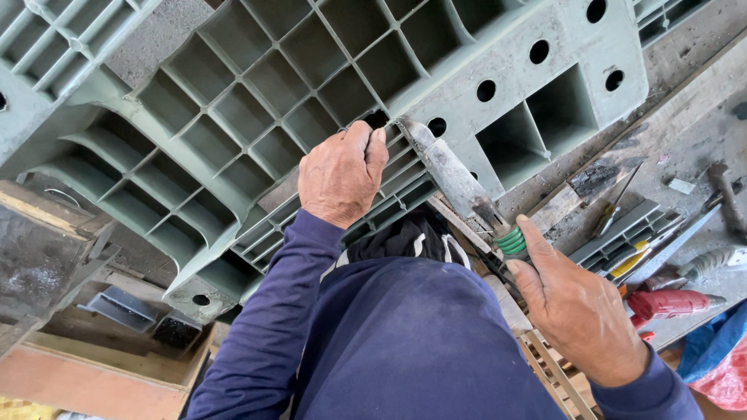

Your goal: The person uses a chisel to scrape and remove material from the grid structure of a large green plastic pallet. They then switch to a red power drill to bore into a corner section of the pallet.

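A large grey-green plastic pallet [257, 85] with a grid of ribs and round holes fills the upper view. My left hand [341, 173] presses its fingertips on a rib at the pallet's broken lower edge. My right hand [572, 307] grips the green handle of a wide, dirty metal blade tool [451, 175]. The blade's tip touches the rib right beside my left fingers. Both arms wear dark blue sleeves.
To the right lies a dusty workbench [685, 148] with a screwdriver [615, 204], a small grey grid piece [622, 233], a red power tool [669, 305] and a hammer [727, 198]. Wooden boxes [47, 257] stand at the left. A blue and red bag [720, 358] sits at the lower right.
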